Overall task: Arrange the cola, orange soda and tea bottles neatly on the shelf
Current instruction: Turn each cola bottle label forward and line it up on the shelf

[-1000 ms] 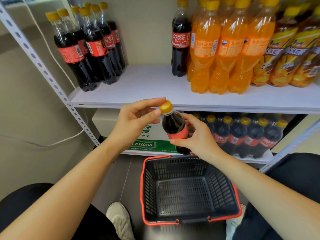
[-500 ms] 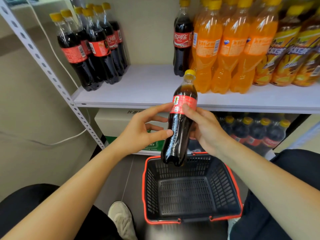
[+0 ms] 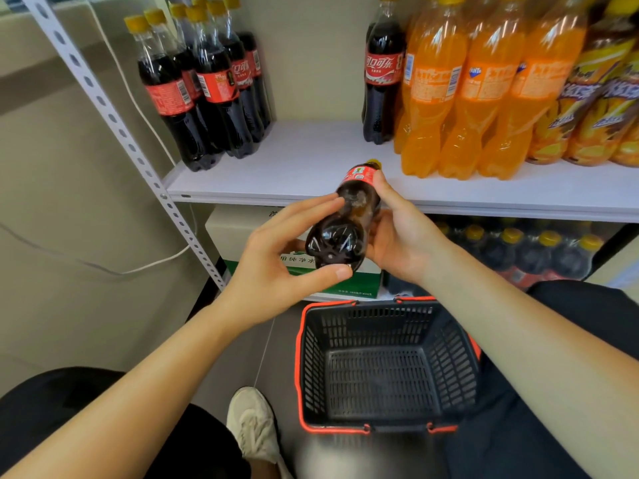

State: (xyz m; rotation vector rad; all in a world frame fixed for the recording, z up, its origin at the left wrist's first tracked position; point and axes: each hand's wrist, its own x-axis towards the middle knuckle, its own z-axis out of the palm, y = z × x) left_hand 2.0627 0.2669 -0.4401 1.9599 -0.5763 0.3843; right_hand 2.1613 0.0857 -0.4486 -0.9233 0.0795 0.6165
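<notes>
Far left on the white shelf (image 3: 311, 160), a cluster of upright cola bottles (image 3: 204, 91). At centre, before the shelf edge: left hand (image 3: 276, 271), thumb and fingers curled round the base of the held cola bottle (image 3: 345, 223), tipped cap-first toward the shelf; right hand (image 3: 397, 240) clasping its labelled upper part. Behind, a lone cola bottle (image 3: 382, 74) just beside orange soda bottles (image 3: 477, 91), then tea bottles (image 3: 594, 98) far right. Below, a red-rimmed basket (image 3: 299, 357).
</notes>
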